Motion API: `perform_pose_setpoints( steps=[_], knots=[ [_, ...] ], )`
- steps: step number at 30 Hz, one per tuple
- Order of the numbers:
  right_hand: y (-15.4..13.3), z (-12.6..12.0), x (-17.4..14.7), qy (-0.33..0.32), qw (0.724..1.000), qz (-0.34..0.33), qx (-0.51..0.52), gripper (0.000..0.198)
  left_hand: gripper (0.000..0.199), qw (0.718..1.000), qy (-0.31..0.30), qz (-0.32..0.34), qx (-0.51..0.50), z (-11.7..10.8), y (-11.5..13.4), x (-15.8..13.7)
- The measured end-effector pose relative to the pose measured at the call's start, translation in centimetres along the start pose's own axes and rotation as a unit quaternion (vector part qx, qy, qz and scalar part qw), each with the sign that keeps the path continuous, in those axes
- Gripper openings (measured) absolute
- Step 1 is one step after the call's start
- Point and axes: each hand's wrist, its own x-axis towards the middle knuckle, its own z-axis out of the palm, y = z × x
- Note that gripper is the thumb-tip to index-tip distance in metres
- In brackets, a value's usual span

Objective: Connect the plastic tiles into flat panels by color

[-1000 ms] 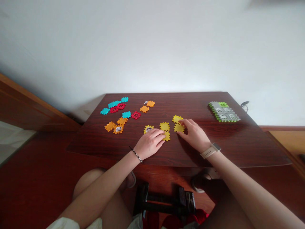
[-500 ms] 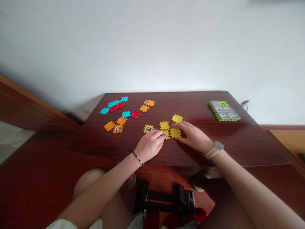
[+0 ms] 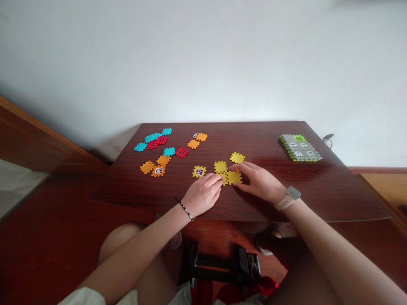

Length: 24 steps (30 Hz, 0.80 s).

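My left hand [image 3: 203,192] has its fingers closed and pressed on a yellow notched tile [image 3: 225,178], which they partly cover. To its right, my right hand [image 3: 259,181] grips another yellow tile [image 3: 234,177] between thumb and fingers; the edges of these two tiles meet. Directly above the left-held tile lies an upper yellow tile [image 3: 220,166], close against it; whether they interlock I cannot tell. A separate yellow tile [image 3: 237,157] rests beyond my right fingertips. Left of the group is a yellow tile with a white window [image 3: 199,171]. All lie flat on the dark wooden table [image 3: 254,140].
At the left lie several blue tiles [image 3: 169,151], red window tiles [image 3: 182,152] and orange tiles [image 3: 163,160], with more orange tiles [image 3: 193,144] toward the middle. A grey and green tile stack [image 3: 299,148] stands at the right. The wall [image 3: 222,63] rises behind the table.
The yellow tile in my right hand has moved slightly left, and the gap between it and the tile under my left hand has closed. Other tiles stay in place.
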Motion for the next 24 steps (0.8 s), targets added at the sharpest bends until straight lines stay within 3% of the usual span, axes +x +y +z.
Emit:
perform_pose_setpoints(
  steps=[6,12,19,24],
  knots=[
    [-0.6,0.1,0.2,0.032,0.993,0.052,0.096,0.038,0.021,1.0,-0.007,-0.005,0.002,0.2,0.0,0.0],
    [0.2,-0.1,0.3,0.054,0.97,0.138,0.192,0.032,0.02,1.0,-0.004,-0.004,0.011,0.2,0.1,0.1],
    [1.1,0.1,0.2,0.038,0.958,0.175,0.224,0.035,0.022,1.0,-0.009,-0.018,0.017,-0.1,1.0,-0.1],
    [0.7,0.8,0.4,0.007,0.96,0.162,0.229,0.03,0.023,0.999,-0.013,-0.027,0.029,0.1,1.4,-0.2]
  ],
)
